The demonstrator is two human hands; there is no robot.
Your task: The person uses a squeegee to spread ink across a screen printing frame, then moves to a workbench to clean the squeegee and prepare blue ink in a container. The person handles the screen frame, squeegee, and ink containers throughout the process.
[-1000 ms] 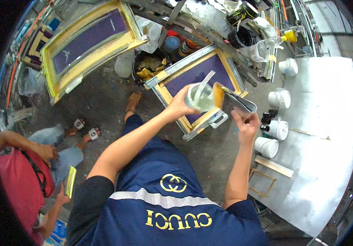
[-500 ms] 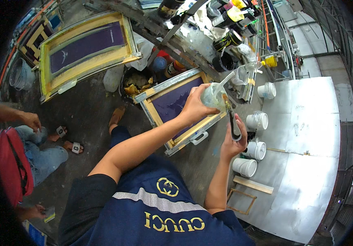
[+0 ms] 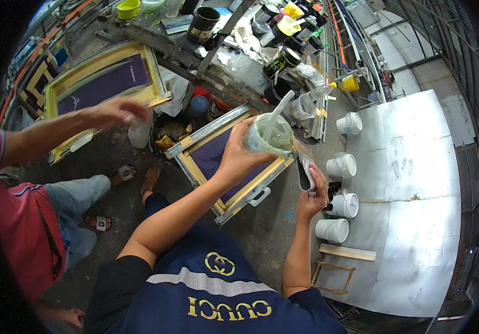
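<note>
My left hand (image 3: pixel 232 149) is closed round a translucent plastic tub (image 3: pixel 256 143) of pale green paste, held tilted above a framed printing screen. A white stirring stick (image 3: pixel 275 116) stands in the paste, its upper end sticking out over the rim. Fingers curled, my right hand (image 3: pixel 312 195) grips a flat scraper-like tool (image 3: pixel 304 170) with a dark face, pale edge and brownish end. The end of this tool touches or nearly touches the tub's right rim; which, I cannot tell. Below both hands, the screen (image 3: pixel 234 196) has purple mesh, a wooden frame and a white handle.
At left a person in a red shirt (image 3: pixel 28 234) reaches a hand (image 3: pixel 118 109) over another framed screen (image 3: pixel 101 83). A cluttered bench (image 3: pixel 225 75) with bottles and jars stands ahead. White buckets (image 3: pixel 332 230) line the right side beside a pale metal-sheeted surface (image 3: pixel 412 250).
The tub and my left hand have shifted left in the view, and the tub's opening shows more. The tool in my right hand has turned. The other person has come closer, an arm stretched forward.
</note>
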